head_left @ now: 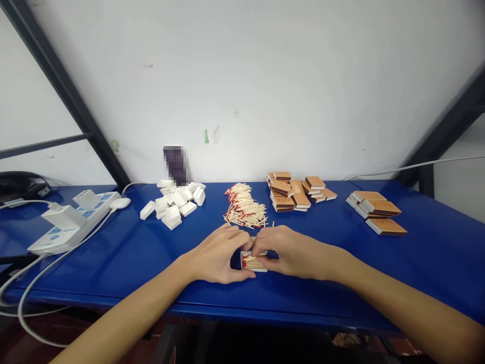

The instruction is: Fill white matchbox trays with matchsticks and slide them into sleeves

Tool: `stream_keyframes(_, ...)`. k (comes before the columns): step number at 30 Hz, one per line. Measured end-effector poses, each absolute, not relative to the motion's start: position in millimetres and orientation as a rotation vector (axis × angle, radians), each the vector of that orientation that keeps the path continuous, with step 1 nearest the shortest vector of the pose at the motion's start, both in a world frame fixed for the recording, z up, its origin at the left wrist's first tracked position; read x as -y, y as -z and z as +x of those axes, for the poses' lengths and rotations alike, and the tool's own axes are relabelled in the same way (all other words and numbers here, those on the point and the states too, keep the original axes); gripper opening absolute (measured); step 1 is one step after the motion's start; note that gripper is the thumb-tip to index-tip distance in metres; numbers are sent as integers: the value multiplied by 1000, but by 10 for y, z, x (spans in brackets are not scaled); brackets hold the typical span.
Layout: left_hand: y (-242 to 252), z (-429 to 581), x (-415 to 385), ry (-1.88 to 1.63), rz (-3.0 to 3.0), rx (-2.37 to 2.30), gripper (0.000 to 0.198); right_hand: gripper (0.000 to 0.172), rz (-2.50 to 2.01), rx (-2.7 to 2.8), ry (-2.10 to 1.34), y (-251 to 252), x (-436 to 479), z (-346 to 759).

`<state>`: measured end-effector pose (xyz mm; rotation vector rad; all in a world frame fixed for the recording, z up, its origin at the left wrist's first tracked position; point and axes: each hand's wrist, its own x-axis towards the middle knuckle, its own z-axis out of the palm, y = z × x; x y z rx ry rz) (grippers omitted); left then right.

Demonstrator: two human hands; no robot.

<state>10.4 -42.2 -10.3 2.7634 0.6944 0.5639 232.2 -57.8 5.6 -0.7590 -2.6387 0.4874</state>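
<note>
My left hand (217,255) and my right hand (286,250) meet near the front of the blue table (113,253), fingers curled round a small white matchbox tray (253,262) filled with red-tipped matches. The tray rests on the table between the two hands. My left hand grips its left side, my right hand pinches its right side and top. Just behind the hands lies a loose pile of red-tipped matches (244,206).
A heap of empty white trays (175,201) lies back left. Orange-brown matchbox sleeves (293,192) are stacked back centre, and finished boxes (377,210) at the right. A white power strip (71,220) with plugs and cables sits at the far left. A white wall stands behind.
</note>
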Motion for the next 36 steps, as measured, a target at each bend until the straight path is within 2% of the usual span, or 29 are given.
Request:
stream_keyframes(6, 106, 118, 405, -588, 2761, -662, 40, 17, -723, 2689, -452, -19, 585, 2306)
stream_keyframes(18, 94, 121, 408, -596, 2747, -636, 38, 9, -729, 2630, -609, -25, 600, 2288)
stream_keyframes(21, 99, 115, 405, -595, 2762, -637, 38, 11, -716, 2616, -616, -87, 626, 2291)
stream_keyframes(25, 108, 96, 387, -580, 2782, -673, 41, 16, -797, 2504, -421, -86, 609, 2317)
stream_keyframes(29, 103, 84, 396, -553, 2837, -658, 35, 15, -1009, 2382, -162, -10, 502, 2364)
stream_keyframes(36, 80, 73, 435, -495, 2928, -599, 35, 20, -1120, 2454, -183, 82, 362, 2430)
